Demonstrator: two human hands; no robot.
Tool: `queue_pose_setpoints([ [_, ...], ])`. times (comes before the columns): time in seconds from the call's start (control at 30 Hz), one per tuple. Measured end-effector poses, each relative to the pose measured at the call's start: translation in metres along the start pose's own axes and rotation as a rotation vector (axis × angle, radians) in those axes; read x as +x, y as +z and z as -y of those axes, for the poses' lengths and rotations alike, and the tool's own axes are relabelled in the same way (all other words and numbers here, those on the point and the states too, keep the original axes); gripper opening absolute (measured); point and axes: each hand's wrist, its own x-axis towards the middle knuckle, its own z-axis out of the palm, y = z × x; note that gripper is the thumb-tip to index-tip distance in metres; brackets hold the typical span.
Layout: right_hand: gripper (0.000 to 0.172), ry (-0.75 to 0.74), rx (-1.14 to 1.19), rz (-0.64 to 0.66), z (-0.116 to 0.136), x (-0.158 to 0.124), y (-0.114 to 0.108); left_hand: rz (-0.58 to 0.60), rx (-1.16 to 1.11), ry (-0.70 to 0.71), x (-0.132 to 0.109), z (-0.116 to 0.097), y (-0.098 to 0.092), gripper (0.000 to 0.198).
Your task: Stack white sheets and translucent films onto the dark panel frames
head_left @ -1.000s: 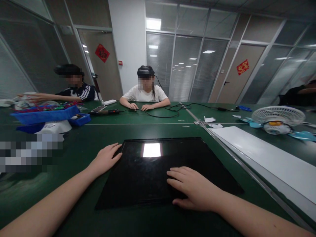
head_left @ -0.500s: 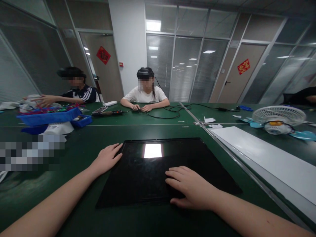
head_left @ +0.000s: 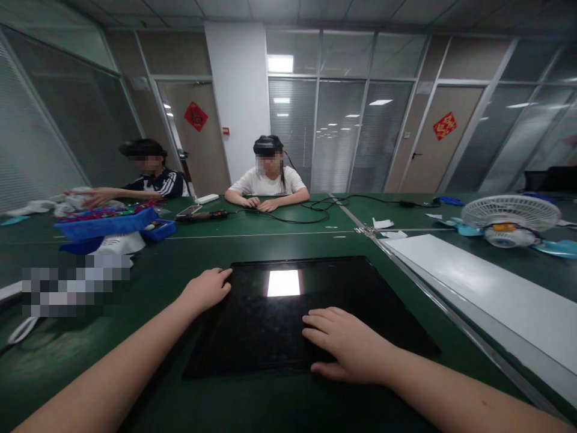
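A flat black glossy panel, like a display screen [head_left: 265, 331], lies on the green table before me, a bright ceiling light mirrored in its far half. At its far left corner rests my left hand [head_left: 206, 290], fingers stretched out and the tips touching the edge. My right hand [head_left: 345, 346] lies flat over the near right part of the panel, fingers extended and slightly apart, palm down. Neither hand grips anything.
A long white board [head_left: 487, 288] lies to the right beside a metal table seam. Beyond it is a white fan [head_left: 509, 213] with blue blades. Blue trays [head_left: 108, 224] of wires stand at left. Two people sit across the table, near a black cable [head_left: 311, 210].
The view has tilted up slightly and shifted left. My left hand's fingers have drawn closer together at the panel's corner. My right hand stays in place.
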Motion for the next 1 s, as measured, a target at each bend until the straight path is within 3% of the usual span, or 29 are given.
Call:
queue_pose_setpoints([
  [0.13,0.053,-0.003,0.006,-0.003,0.0,0.0,-0.001,0.027,0.028,-0.025,0.015,-0.015,-0.003,0.051],
  [0.27,0.054,0.007,0.02,0.01,-0.001,0.001,-0.003,0.081,0.029,-0.017,0.024,-0.01,-0.005,0.05],
  [0.43,0.055,0.019,0.03,0.013,-0.002,0.001,-0.002,0.069,0.037,0.011,0.012,-0.002,0.0,0.059],
  [0.6,0.056,0.006,0.046,0.008,-0.002,0.002,0.0,-0.037,0.157,0.007,-0.003,-0.013,0.01,0.058],
  [1.0,0.054,0.02,0.078,-0.007,-0.004,0.003,0.002,-0.07,0.073,-0.023,0.0,-0.007,0.017,0.059],
])
